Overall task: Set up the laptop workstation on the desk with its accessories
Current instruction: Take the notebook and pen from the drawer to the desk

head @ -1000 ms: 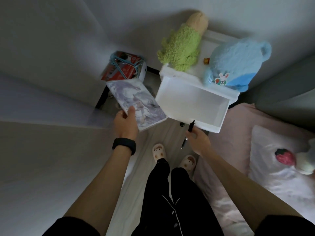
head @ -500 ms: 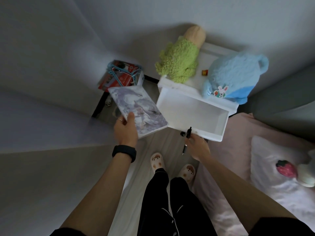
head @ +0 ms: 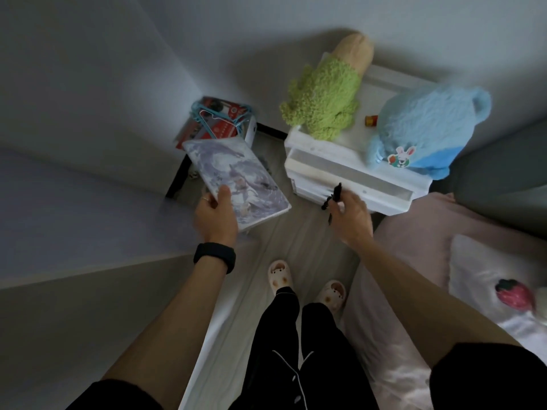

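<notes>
progress looks early: you are standing at the white nightstand (head: 299,143) beside the bed (head: 414,247), not at any counter, and no laptop shows anywhere in view. what you have so far is two accessories in your hands. your left hand (head: 214,214) pinches the illustrated pad (head: 233,179) by its near corner, thumb on the cover and fingers underneath, holding it tilted above the floor to the left of the nightstand. whether it is a notebook or a mouse pad cannot be told. your right hand (head: 350,220) has its fingers curled round a black pen (head: 336,193), just in front of the drawer (head: 381,187), which sits nearly flush with the nightstand. the hand is blurred, so whether it touches the drawer front is unclear.

judging from this, the fetching step is about finished. carrying both items to the counter, laying them out, and placing and opening the laptop all seem left to do. the green plush (head: 322,102) and blue plush (head: 426,122) on the nightstand play no part.
</notes>
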### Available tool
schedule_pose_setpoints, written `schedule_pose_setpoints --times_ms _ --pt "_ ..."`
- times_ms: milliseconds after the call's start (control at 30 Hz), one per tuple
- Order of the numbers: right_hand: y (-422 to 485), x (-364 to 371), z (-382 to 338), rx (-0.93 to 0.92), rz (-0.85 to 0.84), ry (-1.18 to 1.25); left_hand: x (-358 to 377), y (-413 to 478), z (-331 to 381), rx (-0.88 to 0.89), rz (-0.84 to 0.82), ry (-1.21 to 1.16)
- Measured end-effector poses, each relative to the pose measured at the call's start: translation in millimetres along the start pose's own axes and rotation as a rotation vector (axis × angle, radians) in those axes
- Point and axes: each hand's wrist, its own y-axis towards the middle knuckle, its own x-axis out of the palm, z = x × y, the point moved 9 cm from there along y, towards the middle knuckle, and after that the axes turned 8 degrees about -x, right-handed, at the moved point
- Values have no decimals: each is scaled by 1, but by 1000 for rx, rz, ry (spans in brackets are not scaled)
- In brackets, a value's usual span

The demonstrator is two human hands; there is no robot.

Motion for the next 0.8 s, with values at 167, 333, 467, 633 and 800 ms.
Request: schedule_pose_setpoints --times_ms 167,333,467,633,800 --pt "26 -14 9 -61 27 -188 17 3 -12 -3 -30 32" --pt "36 -10 13 -132 52 -279 38 2 -24 -2 -81 156" --pt "30 1 22 -97 -13 -288 47 -1 -30 -15 -110 198" --pt "10 -7 18 -30 -62 -201 46 -11 -33 -29 -161 232" --pt "-28 -32 -17 -121 -43 -134 38 -45 -24 -23 -210 214"
